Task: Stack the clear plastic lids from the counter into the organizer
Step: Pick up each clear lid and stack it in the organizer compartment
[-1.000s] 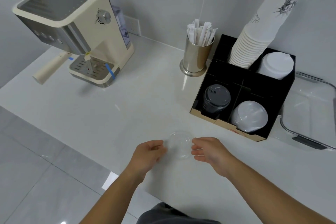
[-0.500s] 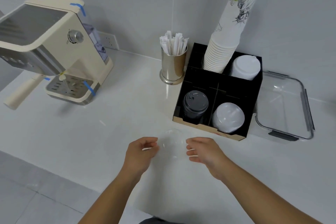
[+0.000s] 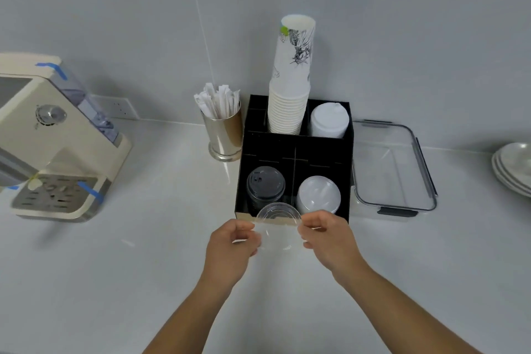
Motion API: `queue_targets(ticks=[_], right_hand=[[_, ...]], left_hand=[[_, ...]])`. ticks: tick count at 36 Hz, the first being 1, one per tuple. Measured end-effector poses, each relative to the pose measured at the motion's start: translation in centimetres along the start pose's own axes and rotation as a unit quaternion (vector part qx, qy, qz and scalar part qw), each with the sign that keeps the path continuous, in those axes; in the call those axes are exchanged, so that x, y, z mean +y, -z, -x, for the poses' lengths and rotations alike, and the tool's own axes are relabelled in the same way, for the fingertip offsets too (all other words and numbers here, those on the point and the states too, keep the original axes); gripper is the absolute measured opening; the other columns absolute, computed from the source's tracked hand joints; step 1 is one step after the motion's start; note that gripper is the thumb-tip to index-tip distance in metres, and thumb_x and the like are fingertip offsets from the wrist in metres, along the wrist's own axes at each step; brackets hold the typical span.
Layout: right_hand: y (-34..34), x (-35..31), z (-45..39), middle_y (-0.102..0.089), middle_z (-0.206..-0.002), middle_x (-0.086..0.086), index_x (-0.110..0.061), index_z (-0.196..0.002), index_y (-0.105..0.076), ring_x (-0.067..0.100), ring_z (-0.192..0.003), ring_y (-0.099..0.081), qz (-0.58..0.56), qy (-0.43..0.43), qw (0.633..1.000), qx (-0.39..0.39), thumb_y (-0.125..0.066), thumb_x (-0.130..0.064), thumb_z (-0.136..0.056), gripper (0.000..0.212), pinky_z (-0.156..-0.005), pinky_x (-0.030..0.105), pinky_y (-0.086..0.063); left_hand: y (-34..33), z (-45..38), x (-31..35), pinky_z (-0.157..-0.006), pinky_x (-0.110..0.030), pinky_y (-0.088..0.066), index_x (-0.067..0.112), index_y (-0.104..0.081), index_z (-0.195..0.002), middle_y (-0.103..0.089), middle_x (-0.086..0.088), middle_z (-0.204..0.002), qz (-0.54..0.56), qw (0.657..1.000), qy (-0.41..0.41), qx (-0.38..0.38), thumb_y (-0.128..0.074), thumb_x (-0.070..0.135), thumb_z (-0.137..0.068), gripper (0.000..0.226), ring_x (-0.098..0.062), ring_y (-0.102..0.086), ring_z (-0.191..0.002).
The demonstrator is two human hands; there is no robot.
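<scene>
A clear plastic lid [image 3: 278, 224] is held between my two hands just in front of the black organizer [image 3: 298, 149]. My left hand [image 3: 230, 253] pinches the lid's left edge and my right hand [image 3: 330, 241] pinches its right edge. The lid overlaps the organizer's front wall and looks lifted off the counter. A stack of clear lids [image 3: 318, 195] fills the front right compartment. Black lids [image 3: 265, 185] fill the front left one.
Paper cups [image 3: 290, 100] and white lids [image 3: 329, 121] stand in the organizer's back compartments. A metal cup of wrapped sticks [image 3: 224, 132] is left of it, a coffee machine [image 3: 51, 146] far left, a clear container [image 3: 393, 167] right, plates [image 3: 514, 167] far right.
Both hands have lifted the clear lid off the counter and carried it toward the organizer's front edge. My view has swung right, bringing the plates into sight.
</scene>
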State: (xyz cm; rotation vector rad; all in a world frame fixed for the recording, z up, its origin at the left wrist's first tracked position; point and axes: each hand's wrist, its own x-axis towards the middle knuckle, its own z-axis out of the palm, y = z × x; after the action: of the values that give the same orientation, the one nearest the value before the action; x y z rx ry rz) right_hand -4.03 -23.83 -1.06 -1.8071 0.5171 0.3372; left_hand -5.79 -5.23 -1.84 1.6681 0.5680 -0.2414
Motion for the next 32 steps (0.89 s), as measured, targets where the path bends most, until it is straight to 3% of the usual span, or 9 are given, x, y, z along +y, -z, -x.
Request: queue_targets(ticks=[5,10,15,18,21,25,29,32], right_hand=[[2.3,0.3,-0.8,-0.068,-0.089,0.000,-0.017,-0.091,-0.070,0.016,-0.066,-0.065,-0.020,-0.002,0.999,0.033,-0.072,-0.008,-0.083,0.012,-0.080,0.042,-0.059],[4.1,0.3,-1.9,-0.068,-0.091,0.004,-0.018,-0.094,-0.069,0.019,-0.071,-0.064,-0.005,0.008,0.998,0.055,-0.071,-0.004,-0.082,0.018,-0.076,0.038,-0.058],[5.3,-0.1,-3.7,-0.068,-0.092,0.002,-0.022,-0.090,-0.069,0.023,-0.080,-0.067,0.053,0.029,0.996,0.060,-0.073,-0.004,-0.080,0.021,-0.078,0.037,-0.058],[5.8,-0.3,-4.7,-0.069,-0.097,0.004,-0.023,-0.092,-0.069,0.022,-0.083,-0.068,0.092,0.042,0.993,0.059,-0.071,-0.006,-0.082,0.020,-0.068,0.028,-0.053],[6.0,-0.6,-5.7,-0.070,-0.098,0.007,-0.018,-0.101,-0.071,0.023,-0.084,-0.068,0.134,0.049,0.988,0.059,-0.068,-0.007,-0.084,0.021,-0.058,0.025,-0.052],[6.2,-1.2,-6.4,-0.071,-0.097,0.012,-0.013,-0.097,-0.073,0.030,-0.088,-0.068,0.194,0.078,0.976,0.061,-0.062,-0.003,-0.083,0.020,-0.064,0.038,-0.058],[6.4,-1.4,-7.0,-0.065,-0.102,0.001,-0.019,-0.105,-0.073,0.016,-0.090,-0.064,0.239,0.109,0.964,0.045,-0.058,-0.002,-0.085,0.030,-0.060,0.019,-0.049],[6.5,-1.3,-7.6,-0.064,-0.114,0.001,-0.019,-0.122,-0.067,0.016,-0.103,-0.064,0.260,0.111,0.958,0.038,-0.061,-0.009,-0.088,0.037,-0.075,0.016,-0.046]], left_hand=[[-2.7,-0.4,1.1,-0.077,-0.032,-0.060,0.011,-0.068,-0.089,-0.072,-0.003,-0.080,-0.035,0.999,-0.014,-0.023,-0.072,0.005,-0.083,0.010,-0.024,-0.073,-0.071],[-5.0,-0.7,1.6,-0.082,-0.045,-0.061,0.006,-0.067,-0.083,-0.072,-0.004,-0.079,-0.053,0.997,-0.011,-0.051,-0.073,0.005,-0.081,0.006,-0.018,-0.068,-0.064],[-6.8,-1.2,2.5,-0.077,-0.042,-0.060,0.011,-0.066,-0.081,-0.071,-0.006,-0.080,-0.060,0.996,-0.014,-0.060,-0.073,0.007,-0.081,0.009,-0.019,-0.067,-0.066],[-7.6,-1.7,2.9,-0.067,-0.035,-0.057,0.013,-0.062,-0.080,-0.071,-0.013,-0.081,-0.057,0.996,-0.023,-0.063,-0.075,0.006,-0.081,0.015,-0.021,-0.065,-0.064],[-8.2,-2.2,3.1,-0.074,-0.046,-0.060,0.014,-0.059,-0.085,-0.073,-0.020,-0.084,-0.044,0.997,-0.026,-0.063,-0.077,0.005,-0.080,0.020,-0.022,-0.065,-0.064],[-9.1,-2.8,3.4,-0.074,-0.040,-0.060,0.019,-0.058,-0.097,-0.076,-0.016,-0.079,-0.027,0.997,-0.029,-0.062,-0.076,0.004,-0.081,0.028,-0.018,-0.065,-0.062],[-9.9,-3.4,3.6,-0.073,-0.034,-0.059,0.031,-0.056,-0.092,-0.075,-0.005,-0.071,-0.030,0.997,-0.039,-0.055,-0.076,0.008,-0.082,0.032,-0.014,-0.066,-0.062],[-10.2,-3.9,3.7,-0.075,-0.036,-0.061,0.030,-0.059,-0.090,-0.075,-0.004,-0.074,-0.029,0.998,-0.036,-0.050,-0.075,0.009,-0.083,0.028,-0.018,-0.070,-0.067]])
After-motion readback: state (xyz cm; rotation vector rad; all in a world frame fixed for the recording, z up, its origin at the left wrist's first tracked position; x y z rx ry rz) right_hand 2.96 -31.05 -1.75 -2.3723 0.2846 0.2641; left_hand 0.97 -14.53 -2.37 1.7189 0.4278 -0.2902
